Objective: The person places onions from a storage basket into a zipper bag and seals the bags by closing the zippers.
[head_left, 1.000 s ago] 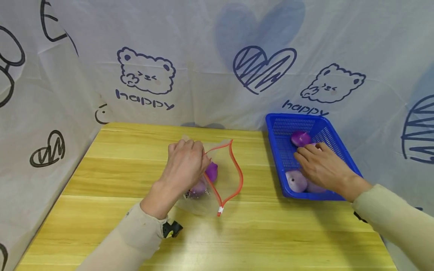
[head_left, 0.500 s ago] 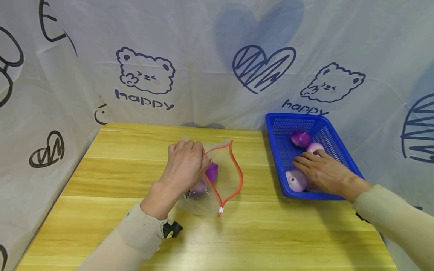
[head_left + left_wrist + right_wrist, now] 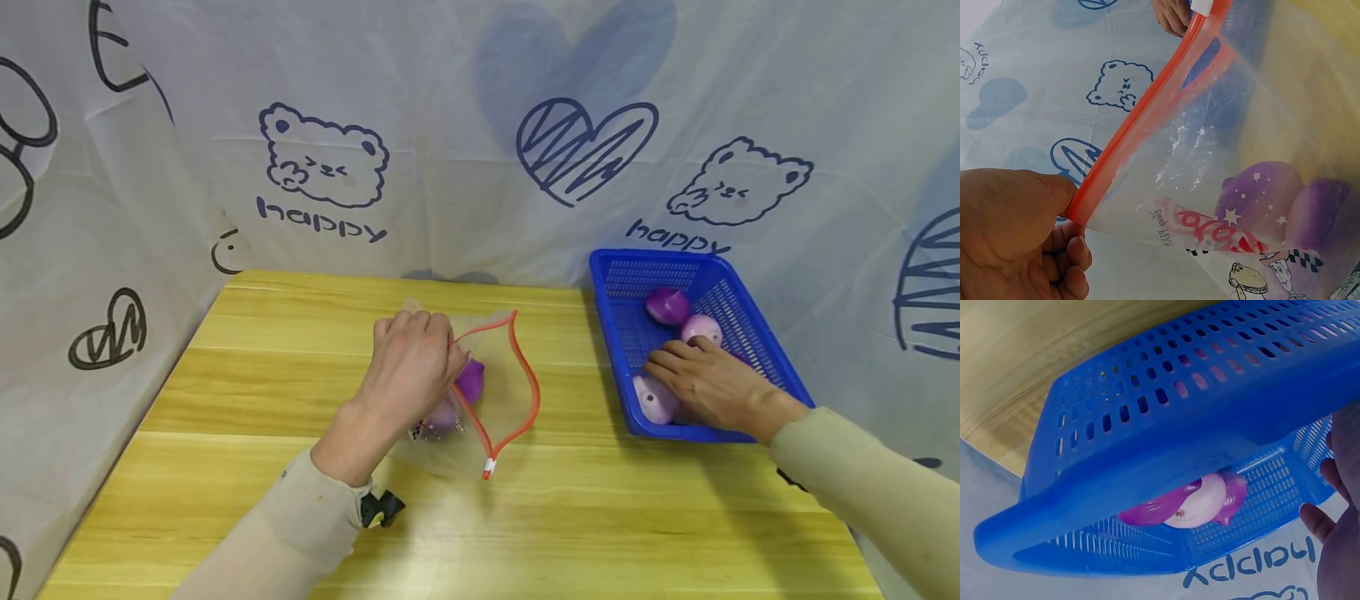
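Left hand [image 3: 408,362] pinching edge of clear bag [image 3: 1175,165]; purple toys [image 3: 470,382] lying inside, head view partly hiding them behind hand. Right hand [image 3: 705,379] hanging inside blue basket [image 3: 617,367], fingertips hidden, grip impossible to tell, partly covering pale toy [image 3: 654,400].

“happy” [image 3: 321,219], twice, on white cloth [image 3: 450,167]

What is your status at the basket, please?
Left fingers pinching bag, mouth open. Right fingers inside basket, hold unclear. Basket wall between them and bag.
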The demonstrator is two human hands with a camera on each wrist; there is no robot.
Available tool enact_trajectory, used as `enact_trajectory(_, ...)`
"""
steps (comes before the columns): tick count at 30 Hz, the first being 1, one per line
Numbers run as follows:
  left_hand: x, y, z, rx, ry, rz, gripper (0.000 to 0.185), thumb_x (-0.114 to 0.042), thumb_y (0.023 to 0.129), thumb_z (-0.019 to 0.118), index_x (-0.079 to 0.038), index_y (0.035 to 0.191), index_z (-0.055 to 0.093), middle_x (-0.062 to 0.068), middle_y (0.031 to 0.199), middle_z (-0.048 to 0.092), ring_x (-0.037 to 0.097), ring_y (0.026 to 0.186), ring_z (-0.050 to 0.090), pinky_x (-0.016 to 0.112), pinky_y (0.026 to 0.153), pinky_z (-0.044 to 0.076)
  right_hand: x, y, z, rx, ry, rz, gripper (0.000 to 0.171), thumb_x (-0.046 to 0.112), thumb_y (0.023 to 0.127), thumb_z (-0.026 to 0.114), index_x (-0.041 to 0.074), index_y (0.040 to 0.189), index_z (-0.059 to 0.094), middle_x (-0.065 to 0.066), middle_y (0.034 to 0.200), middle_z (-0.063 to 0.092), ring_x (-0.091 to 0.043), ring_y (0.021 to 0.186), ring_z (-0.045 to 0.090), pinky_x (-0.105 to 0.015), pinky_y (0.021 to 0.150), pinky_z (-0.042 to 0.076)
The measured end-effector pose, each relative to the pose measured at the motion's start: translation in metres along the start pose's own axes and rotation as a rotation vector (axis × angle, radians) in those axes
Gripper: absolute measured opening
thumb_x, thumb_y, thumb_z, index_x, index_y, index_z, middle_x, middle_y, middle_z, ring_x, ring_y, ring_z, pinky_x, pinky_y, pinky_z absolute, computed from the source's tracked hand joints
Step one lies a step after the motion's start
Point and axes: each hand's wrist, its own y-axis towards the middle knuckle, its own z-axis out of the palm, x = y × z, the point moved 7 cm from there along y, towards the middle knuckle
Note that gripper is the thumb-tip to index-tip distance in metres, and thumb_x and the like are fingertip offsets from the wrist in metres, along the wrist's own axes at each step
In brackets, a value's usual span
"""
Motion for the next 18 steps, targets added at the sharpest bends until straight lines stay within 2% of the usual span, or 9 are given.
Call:
enact_trajectory(6, 0.0014, 0.0002, 0.0012, 0.024, 0.000, -0.016, 0.024, -0.019, 0.097, 0.060, -0.012, 0.076, 0.051, 0.003, 0.073, 0.049, 0.029, 0.075, 0.048, 0.049, 0.081, 0.041, 0.0018, 0.0012, 0.0007, -0.059, 0.013, -0.027, 0.068, 0.035, 0.077, 0.090, 0.007, 0.134, 0.066, -0.011, 0.130, 0.067, -0.034, 0.122, 0.059, -0.055, 0.097, 0.050)
enact_trajectory(10, 0.0005, -0.0001, 0.0001, 0.017, -0.003, -0.007, 0.024, -0.020, 0.098, 0.062, -0.012, 0.076, 0.052, 0.002, 0.073, 0.049, 0.028, 0.075, 0.048, 0.049, 0.080, 0.041, 0.0021, 0.0017, 0.0022, -0.090, 0.021, -0.035, 0.069, 0.032, 0.073, 0.091, 0.006, 0.132, 0.066, -0.012, 0.127, 0.067, -0.035, 0.121, 0.059, -0.055, 0.095, 0.050)
enact_trajectory(18, -0.0002, -0.0004, -0.0001, 0.019, -0.005, 0.002, 0.024, -0.018, 0.098, 0.061, -0.012, 0.077, 0.052, 0.002, 0.072, 0.048, 0.027, 0.074, 0.048, 0.048, 0.079, 0.041, -0.0008, 0.0034, 0.0092, -0.066, 0.063, -0.006, 0.073, 0.028, 0.070, 0.092, 0.003, 0.131, 0.062, -0.013, 0.125, 0.067, -0.036, 0.122, 0.059, -0.057, 0.097, 0.050)
